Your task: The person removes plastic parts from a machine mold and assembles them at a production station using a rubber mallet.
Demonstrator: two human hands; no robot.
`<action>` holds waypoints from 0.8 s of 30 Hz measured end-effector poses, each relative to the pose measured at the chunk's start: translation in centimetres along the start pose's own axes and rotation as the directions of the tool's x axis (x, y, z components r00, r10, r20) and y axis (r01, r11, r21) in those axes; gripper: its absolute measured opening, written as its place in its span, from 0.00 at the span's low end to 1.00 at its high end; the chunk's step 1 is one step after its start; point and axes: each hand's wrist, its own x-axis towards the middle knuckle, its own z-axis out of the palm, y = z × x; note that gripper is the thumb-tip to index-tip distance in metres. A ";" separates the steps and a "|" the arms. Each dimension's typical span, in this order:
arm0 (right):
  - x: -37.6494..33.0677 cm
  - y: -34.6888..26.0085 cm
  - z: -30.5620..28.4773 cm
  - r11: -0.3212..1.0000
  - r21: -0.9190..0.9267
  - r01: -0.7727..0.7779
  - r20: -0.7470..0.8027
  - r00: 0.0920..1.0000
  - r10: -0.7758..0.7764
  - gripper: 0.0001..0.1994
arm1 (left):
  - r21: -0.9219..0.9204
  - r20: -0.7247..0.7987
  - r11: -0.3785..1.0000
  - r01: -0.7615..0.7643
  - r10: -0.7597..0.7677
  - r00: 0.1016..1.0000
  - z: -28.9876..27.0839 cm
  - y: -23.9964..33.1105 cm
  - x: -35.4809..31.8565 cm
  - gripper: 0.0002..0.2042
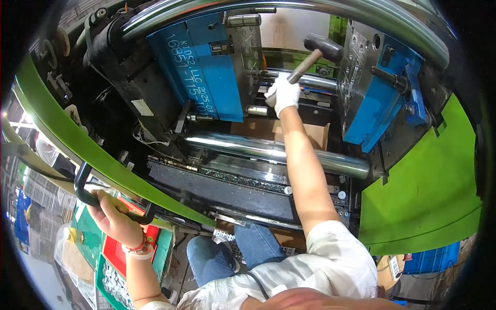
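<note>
In the head view, the person is leaning into an opened moulding machine, and the polished steel tie bar crossing its middle is serving as the landmark. Above that bar, the right hand, wearing a white glove, is clenching the wooden handle of a hammer, whose dark head is sitting up and to the right of the glove, just beside the face of the right mould half. The right forearm is crossing over the bar from below, reaching into the gap between the two blue mould halves. The left mould half is standing above and left of the bar, well apart from the right one, so open room is lying between them around the glove and hammer. Behind the glove, thinner steel rods are running across the gap. Below and far left of the bar, the bare left hand is grasping a black U-shaped handle fixed to the edge of a green sliding guard, which is sweeping diagonally from upper left toward the bar's lower side. Right of the bar, a green side panel is closing off that side. Under the bar, the person's knees in blue jeans are pressing close to the dark machine bed, leaving little room there.
</note>
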 end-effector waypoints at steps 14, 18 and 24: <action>-0.8 0.1 1.8 0.979 -0.180 -0.092 0.075 0.991 0.107 0.06 | -0.011 -0.010 1.000 0.021 -0.021 1.000 0.3 0.1 -0.1 0.06; -2.5 0.3 0.0 0.943 -0.286 -0.169 0.305 0.917 0.257 0.04 | 0.002 0.003 1.000 0.029 -0.029 1.000 -0.4 0.0 -0.2 0.06; -7.2 -1.3 -1.4 0.994 -0.113 0.009 0.128 0.992 0.006 0.04 | 0.017 -0.021 0.999 0.033 -0.032 0.999 -0.1 0.2 -0.1 0.06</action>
